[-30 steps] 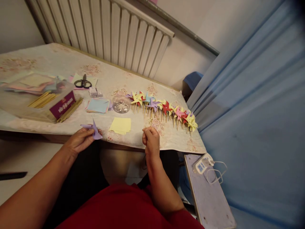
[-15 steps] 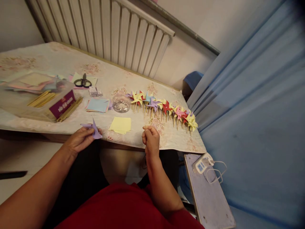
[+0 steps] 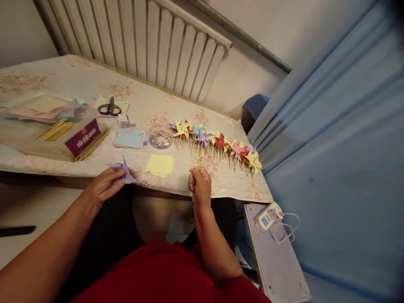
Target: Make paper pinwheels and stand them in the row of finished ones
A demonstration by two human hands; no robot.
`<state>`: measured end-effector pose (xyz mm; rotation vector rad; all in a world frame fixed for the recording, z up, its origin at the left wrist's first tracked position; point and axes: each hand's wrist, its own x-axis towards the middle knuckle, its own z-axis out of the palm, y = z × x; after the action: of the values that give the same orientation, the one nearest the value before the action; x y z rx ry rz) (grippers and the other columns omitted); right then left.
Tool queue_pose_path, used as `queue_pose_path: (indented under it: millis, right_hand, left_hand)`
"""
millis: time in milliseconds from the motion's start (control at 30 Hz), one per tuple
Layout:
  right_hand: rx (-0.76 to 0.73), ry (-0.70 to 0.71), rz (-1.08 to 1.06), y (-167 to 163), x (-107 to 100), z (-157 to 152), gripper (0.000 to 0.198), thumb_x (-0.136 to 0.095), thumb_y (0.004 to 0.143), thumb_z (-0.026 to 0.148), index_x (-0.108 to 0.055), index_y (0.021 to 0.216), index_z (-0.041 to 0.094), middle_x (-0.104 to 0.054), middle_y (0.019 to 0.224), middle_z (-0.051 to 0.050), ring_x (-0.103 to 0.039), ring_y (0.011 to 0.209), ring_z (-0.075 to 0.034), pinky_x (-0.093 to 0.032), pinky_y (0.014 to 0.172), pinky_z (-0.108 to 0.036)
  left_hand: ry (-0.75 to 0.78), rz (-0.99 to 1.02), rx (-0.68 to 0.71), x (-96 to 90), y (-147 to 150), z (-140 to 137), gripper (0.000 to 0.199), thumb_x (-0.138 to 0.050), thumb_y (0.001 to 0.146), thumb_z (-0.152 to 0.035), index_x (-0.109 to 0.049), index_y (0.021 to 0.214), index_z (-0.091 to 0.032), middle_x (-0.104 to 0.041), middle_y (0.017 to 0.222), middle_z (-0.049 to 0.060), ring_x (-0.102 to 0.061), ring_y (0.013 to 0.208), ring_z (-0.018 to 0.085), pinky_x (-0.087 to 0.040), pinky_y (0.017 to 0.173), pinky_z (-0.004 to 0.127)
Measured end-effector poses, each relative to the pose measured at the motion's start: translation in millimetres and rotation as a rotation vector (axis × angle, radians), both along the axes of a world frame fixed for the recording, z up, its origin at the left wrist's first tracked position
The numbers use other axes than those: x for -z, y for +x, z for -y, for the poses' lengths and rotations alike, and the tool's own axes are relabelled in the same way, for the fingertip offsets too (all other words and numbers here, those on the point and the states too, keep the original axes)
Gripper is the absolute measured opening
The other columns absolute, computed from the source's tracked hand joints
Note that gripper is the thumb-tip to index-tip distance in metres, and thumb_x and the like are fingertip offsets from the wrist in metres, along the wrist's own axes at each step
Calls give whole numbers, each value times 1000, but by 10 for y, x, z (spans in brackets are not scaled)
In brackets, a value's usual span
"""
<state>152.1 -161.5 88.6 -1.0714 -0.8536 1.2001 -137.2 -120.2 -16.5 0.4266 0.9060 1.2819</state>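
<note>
Near the held purple paper (image 3: pixel 128 178) lie yellow sheets (image 3: pixel 160 165).

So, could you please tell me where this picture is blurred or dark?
Head view: the plastic container looks smeared; the purple paper in the left hand and the pinwheels are clearer; the upper-right corner, by the blue curtain, is nearly black.

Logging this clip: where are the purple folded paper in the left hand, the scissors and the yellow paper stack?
Purple folded paper (image 3: pixel 127 174): head view, on its broad right-hand flap.
Scissors (image 3: pixel 110 110): head view, where the dark handle loops meet.
Yellow paper stack (image 3: pixel 160 164): head view, middle of the top sheet.
</note>
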Motion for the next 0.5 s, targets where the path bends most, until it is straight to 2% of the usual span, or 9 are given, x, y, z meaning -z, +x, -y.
queue_pose_path:
  millis: [167,367,500]
  right_hand:
    - [-23,5,-9,1,13,-5,14,-57,77,32,-58,83,20,-46,50,10,-25,36,-4,-13,37,-20]
    - [-22,-28,20,2,9,-7,14,-57,79,35,-53,77,22,-41,46,11,-22,35,-5,-12,36,-20]
    - [-23,-26,2,4,8,-9,15,-58,79,36,-54,79,21,-43,48,11,-23,35,-4,-13,37,-20]
  left_hand:
    - [-9,-18,-5,-37,19,12,18,-81,59,-4,-72,73,-10,-74,72,10,-71,66,19,-62,70,28]
    - [1,-10,-5,-18,19,5,18,-80,61,-5,-71,75,-10,-74,72,9,-71,66,19,-63,69,28]
    - [1,-5,-15,-13,17,5,20,-82,59,-5,-71,75,-9,-74,71,9,-71,65,19,-63,68,29]
